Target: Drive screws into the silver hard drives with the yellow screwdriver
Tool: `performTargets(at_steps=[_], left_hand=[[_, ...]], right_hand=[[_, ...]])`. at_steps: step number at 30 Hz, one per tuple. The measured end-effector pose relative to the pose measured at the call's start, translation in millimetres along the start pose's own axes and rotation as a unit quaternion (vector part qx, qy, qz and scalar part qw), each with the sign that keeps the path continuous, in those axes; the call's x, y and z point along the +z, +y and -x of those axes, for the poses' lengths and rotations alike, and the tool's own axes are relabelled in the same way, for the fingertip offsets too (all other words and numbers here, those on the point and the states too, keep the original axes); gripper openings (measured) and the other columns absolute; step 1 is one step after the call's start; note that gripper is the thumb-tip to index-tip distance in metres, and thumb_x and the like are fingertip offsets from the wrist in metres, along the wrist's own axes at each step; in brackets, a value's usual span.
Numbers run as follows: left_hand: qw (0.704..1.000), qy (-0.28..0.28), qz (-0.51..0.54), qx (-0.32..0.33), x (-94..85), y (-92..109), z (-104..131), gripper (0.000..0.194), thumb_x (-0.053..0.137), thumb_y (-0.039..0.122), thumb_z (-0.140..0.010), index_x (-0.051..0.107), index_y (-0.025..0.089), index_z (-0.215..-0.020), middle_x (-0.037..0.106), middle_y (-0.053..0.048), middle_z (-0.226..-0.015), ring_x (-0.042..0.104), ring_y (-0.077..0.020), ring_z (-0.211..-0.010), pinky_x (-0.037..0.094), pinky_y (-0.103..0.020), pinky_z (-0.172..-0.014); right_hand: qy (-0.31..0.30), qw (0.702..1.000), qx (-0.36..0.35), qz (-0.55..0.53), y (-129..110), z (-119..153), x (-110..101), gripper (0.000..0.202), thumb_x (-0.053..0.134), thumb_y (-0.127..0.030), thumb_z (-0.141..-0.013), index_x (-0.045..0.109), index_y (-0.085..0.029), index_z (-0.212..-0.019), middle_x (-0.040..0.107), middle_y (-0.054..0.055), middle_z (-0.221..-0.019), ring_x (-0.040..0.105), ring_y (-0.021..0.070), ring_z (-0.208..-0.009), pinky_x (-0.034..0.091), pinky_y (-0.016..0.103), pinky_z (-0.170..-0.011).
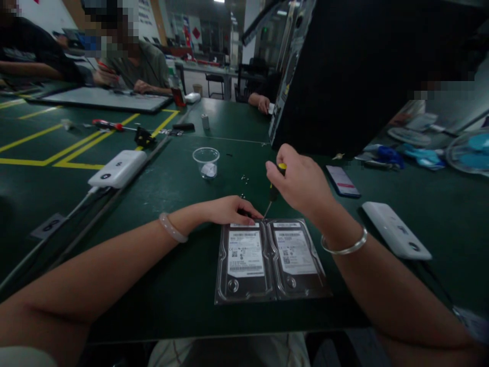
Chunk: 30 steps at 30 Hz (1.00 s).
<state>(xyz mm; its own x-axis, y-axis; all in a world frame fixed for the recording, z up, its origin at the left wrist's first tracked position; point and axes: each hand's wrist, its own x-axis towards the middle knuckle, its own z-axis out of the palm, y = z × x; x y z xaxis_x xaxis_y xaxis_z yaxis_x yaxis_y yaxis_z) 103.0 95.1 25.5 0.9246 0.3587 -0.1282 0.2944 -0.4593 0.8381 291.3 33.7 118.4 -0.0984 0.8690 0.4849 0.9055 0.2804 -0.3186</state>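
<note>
Two hard drives lie side by side, label up, on the green table: a left hard drive (244,255) and a right hard drive (296,255). My left hand (233,210) is closed on the far edge of the left drive, thumb over its top and a fingertip at the inner far corner. My right hand (298,176) grips a screwdriver (273,193) with a yellow and black handle, tilted. Its tip meets that same corner beside my left fingertip; any screw there is too small to make out. Several small screws (245,178) lie beyond the drives.
A clear plastic cup (206,163) stands beyond my left hand. White power banks (118,168) lie at both sides, and a phone (343,181) lies at right. A large black panel (355,76) rises at the far right. Other people sit across the table.
</note>
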Motion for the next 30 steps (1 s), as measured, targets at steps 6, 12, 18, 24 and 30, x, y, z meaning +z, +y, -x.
performTargets(at_steps=[6, 12, 18, 24, 30], left_hand=[[1.0, 0.005, -0.007, 0.001, 0.1, -1.8, -0.7, 0.04, 0.064, 0.038, -0.091, 0.069, 0.019, -0.126, 0.072, -0.006, -0.119, 0.067, -0.019, -0.105, 0.049, -0.03, -0.092], [1.0, 0.006, 0.016, 0.014, 1.0, -4.2, -1.4, 0.038, 0.066, 0.038, -0.091, 0.069, 0.022, -0.125, 0.074, -0.004, -0.117, 0.068, -0.0173, -0.101, 0.049, -0.03, -0.091], [1.0, 0.001, 0.016, -0.009, 0.8, -6.1, -1.0, 0.042, 0.065, 0.042, -0.091, 0.068, 0.022, -0.127, 0.073, -0.005, -0.119, 0.068, -0.0192, -0.104, 0.05, -0.029, -0.09], [1.0, 0.006, 0.012, -0.001, 1.6, -8.9, -2.4, 0.039, 0.066, 0.04, -0.091, 0.069, 0.023, -0.126, 0.074, -0.004, -0.118, 0.068, -0.0181, -0.103, 0.051, -0.03, -0.091], [1.0, -0.003, 0.01, 0.002, 0.6, -2.8, -1.5, 0.039, 0.065, 0.037, -0.091, 0.069, 0.022, -0.126, 0.073, -0.004, -0.118, 0.068, -0.0174, -0.103, 0.051, -0.029, -0.091]], right_hand=[[-0.141, 0.983, -0.083, -0.085, 12.7, -12.1, -33.3, 0.02, 0.074, -0.033, -0.081, 0.061, -0.02, -0.088, 0.063, -0.001, -0.079, 0.053, 0.0124, -0.067, 0.038, 0.028, -0.062], [-0.312, 0.908, -0.217, -0.178, 28.0, -5.8, -60.6, 0.03, 0.055, -0.013, -0.09, 0.062, -0.023, -0.116, 0.069, 0.003, -0.126, 0.063, 0.0164, -0.115, 0.046, 0.033, -0.098], [-0.182, 0.924, -0.201, -0.271, 12.0, 1.7, -20.8, 0.01, 0.058, -0.015, -0.083, 0.05, -0.021, -0.082, 0.054, -0.001, -0.083, 0.052, 0.0122, -0.077, 0.044, 0.028, -0.073], [-0.19, 0.895, -0.108, -0.388, 0.4, 5.9, 7.0, 0.024, 0.048, -0.023, -0.093, 0.047, -0.021, -0.117, 0.07, 0.0, -0.087, 0.065, 0.013, -0.074, 0.048, 0.029, -0.072], [-0.066, 0.992, -0.109, 0.011, 0.3, 7.4, -12.5, 0.014, 0.048, -0.027, -0.087, 0.052, -0.019, -0.097, 0.063, 0.01, -0.095, 0.054, 0.0218, -0.083, 0.037, 0.037, -0.074]])
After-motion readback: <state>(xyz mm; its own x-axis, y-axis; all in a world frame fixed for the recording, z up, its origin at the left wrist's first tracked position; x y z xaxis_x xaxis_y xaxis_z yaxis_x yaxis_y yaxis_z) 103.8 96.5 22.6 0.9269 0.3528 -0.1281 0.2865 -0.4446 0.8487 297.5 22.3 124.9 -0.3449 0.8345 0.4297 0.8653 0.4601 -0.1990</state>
